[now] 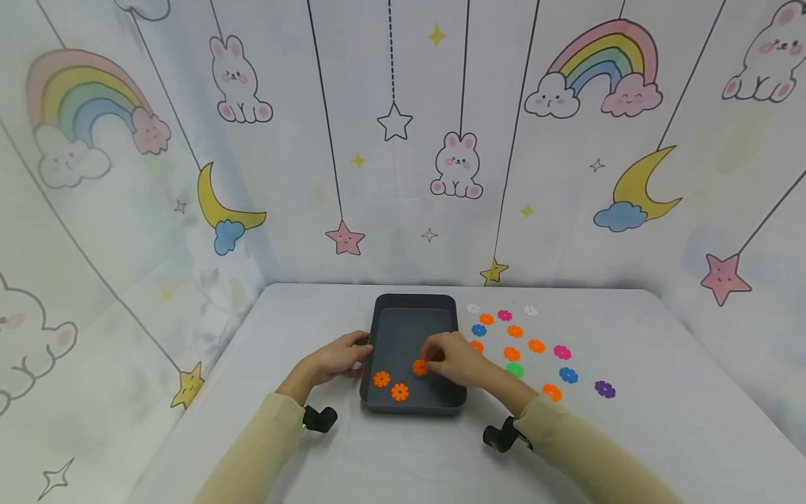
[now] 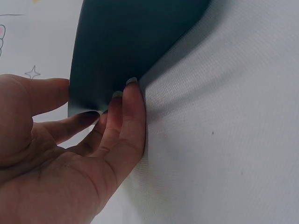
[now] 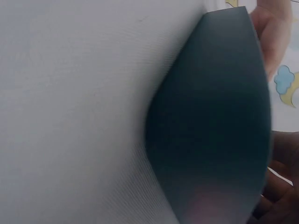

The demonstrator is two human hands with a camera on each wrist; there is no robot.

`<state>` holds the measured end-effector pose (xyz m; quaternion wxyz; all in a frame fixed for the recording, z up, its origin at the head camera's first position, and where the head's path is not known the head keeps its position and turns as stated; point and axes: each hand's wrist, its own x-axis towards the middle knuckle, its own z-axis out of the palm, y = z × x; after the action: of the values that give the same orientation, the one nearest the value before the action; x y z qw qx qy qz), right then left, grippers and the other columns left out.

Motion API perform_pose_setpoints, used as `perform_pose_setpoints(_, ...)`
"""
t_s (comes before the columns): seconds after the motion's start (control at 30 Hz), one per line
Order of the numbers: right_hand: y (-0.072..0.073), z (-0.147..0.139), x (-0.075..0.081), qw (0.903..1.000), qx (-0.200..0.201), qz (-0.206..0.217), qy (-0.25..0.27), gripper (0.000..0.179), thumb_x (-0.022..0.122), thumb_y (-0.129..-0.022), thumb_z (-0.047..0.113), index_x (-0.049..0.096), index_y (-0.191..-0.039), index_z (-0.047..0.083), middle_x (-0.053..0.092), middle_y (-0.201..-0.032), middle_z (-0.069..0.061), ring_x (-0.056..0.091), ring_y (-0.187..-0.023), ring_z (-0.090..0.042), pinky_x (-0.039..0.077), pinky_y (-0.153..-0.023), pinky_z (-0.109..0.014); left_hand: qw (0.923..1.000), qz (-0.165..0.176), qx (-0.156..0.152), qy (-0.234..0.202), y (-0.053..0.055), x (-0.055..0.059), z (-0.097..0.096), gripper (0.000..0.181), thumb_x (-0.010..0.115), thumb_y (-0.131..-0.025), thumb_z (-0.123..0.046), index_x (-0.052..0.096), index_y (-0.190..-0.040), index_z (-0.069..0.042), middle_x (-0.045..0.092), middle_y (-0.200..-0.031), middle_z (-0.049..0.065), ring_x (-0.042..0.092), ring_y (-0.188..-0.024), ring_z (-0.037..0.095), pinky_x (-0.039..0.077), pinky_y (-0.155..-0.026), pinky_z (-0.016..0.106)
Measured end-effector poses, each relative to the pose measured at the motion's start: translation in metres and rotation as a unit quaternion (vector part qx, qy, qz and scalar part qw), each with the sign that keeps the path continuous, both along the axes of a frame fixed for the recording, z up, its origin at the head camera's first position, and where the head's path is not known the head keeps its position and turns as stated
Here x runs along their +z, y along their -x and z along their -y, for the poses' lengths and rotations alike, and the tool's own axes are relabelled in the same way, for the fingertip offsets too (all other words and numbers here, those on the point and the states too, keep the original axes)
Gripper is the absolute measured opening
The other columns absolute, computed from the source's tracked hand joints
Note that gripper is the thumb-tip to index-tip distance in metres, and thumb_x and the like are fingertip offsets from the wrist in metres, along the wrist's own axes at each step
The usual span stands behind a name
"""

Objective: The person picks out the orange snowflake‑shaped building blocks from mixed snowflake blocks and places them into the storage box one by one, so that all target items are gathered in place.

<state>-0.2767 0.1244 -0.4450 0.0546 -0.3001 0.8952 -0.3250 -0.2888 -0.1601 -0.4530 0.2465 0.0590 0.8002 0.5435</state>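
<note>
A dark grey rectangular tray (image 1: 412,329) stands on the table, with two orange notched plastic discs (image 1: 380,379) lying near its front left corner. At the tray's left side my left hand (image 1: 340,355) grips the wall. In the left wrist view the thumb of the left hand (image 2: 70,158) is at the rim and the fingertips lie against the outer wall. Over the tray's inside, my right hand (image 1: 456,358) pinches another orange notched disc (image 1: 419,367) between thumb and fingers. The right wrist view shows mainly the tray's outer wall (image 3: 210,107); the disc is hidden there.
Right of the tray, several more notched discs lie scattered on the white table (image 1: 630,448): orange (image 1: 536,346), pink (image 1: 562,352), blue (image 1: 569,375), green (image 1: 515,369), purple (image 1: 605,389) and white (image 1: 531,311). A printed curtain (image 1: 403,196) hangs behind.
</note>
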Motion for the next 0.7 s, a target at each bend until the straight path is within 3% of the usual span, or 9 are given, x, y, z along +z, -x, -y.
perform_pose_setpoints(0.27, 0.007, 0.01, -0.013, 0.9999, -0.001, -0.001, -0.014, 0.008, 0.075, -0.092, 0.005, 0.072, -0.096, 0.011, 0.069, -0.086, 0.007, 0.061, -0.078, -0.008, 0.056, -0.074, -0.024, 1.0, 0.002, -0.002, -0.003, 0.001, -0.001, 0.0, 0.05, 0.046, -0.11, -0.018, 0.036, -0.155, 0.0, 0.045, -0.152, 0.023, 0.056, -0.126, 0.033, 0.056, -0.098, 0.046)
perform_pose_setpoints(0.7, 0.01, 0.02, -0.012, 0.9979, -0.001, 0.004, -0.065, 0.013, 0.075, -0.093, 0.007, 0.072, -0.105, 0.01, 0.068, -0.095, 0.002, 0.06, -0.084, -0.014, 0.056, -0.08, -0.035, 1.0, 0.005, 0.002, -0.007, 0.003, -0.004, 0.001, 0.05, 0.047, -0.11, -0.019, 0.037, -0.155, -0.001, 0.048, -0.15, 0.022, 0.057, -0.126, 0.033, 0.057, -0.097, 0.046)
